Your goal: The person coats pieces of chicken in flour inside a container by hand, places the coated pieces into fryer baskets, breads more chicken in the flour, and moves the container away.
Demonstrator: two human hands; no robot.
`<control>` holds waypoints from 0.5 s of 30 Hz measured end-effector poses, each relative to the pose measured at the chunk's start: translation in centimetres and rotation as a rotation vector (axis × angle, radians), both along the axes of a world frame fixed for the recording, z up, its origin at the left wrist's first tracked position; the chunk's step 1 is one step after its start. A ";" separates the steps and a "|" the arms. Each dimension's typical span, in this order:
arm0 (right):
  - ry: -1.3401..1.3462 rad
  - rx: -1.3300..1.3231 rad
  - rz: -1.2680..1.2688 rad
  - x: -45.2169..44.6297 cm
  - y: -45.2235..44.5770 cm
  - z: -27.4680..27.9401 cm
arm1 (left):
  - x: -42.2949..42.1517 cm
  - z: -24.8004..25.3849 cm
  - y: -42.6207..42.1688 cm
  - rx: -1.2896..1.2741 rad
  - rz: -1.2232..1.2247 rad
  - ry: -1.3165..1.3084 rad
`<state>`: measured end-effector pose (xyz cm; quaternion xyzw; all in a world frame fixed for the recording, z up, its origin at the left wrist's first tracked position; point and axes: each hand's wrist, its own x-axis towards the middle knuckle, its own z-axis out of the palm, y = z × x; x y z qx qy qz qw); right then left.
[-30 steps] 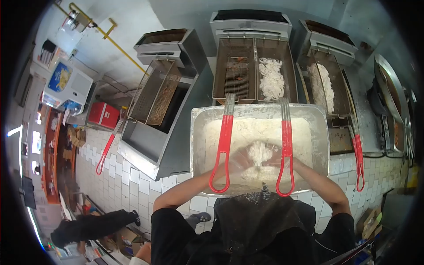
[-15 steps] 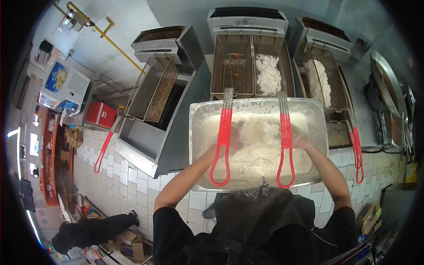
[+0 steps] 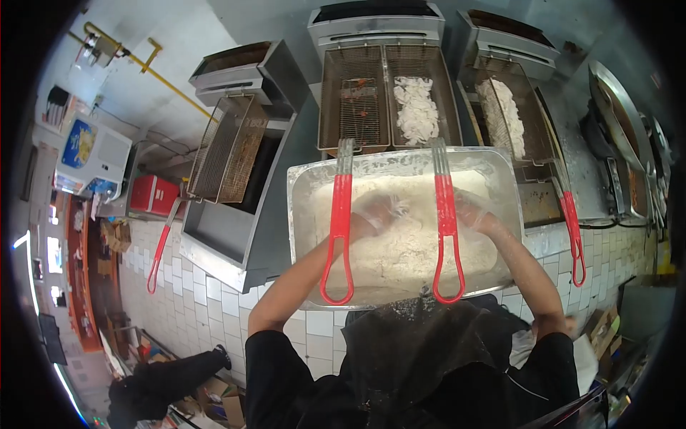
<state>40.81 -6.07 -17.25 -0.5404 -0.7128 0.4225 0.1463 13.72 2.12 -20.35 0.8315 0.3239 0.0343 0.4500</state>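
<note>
A deep metal pan [image 3: 300, 236] of pale flour [image 3: 407, 250] stands in front of me. My left hand [image 3: 377, 212] is down in the flour near the middle, by whitish floury strips or coated fingertips that I cannot tell apart. My right hand [image 3: 468, 209] is in the flour at the right, partly behind a red basket handle [image 3: 446, 207]. Flour hides the fingers of both hands. Another red handle [image 3: 340, 207] crosses over the pan at the left. White-coated pieces [image 3: 416, 111] lie in the right fryer basket [image 3: 446, 93] behind the pan.
A fryer basket [image 3: 354, 64] with orange crumbs sits beside it. More coated pieces [image 3: 504, 118] fill a basket at right. A fryer with a wire basket [image 3: 229, 150] stands left, near a red box [image 3: 152, 194]. A person in dark clothes [image 3: 168, 386] is at lower left; another person's hand [image 3: 569, 325] shows lower right.
The view has shifted, so the pan and fryers sit further left. My hands, blurred before, show more clearly in the flour. Another person has appeared at the lower right.
</note>
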 end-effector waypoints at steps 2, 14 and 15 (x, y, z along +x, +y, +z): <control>-0.504 0.171 0.285 0.2 1.0 1.3 | 0.0 1.1 1.0 -0.101 0.040 -0.226; -0.380 0.477 0.289 -1.3 2.2 -1.4 | 0.5 4.9 -1.2 0.618 -0.178 0.540; -0.306 0.571 0.278 -1.4 2.4 -2.5 | 0.7 4.9 -1.4 0.614 -0.241 0.572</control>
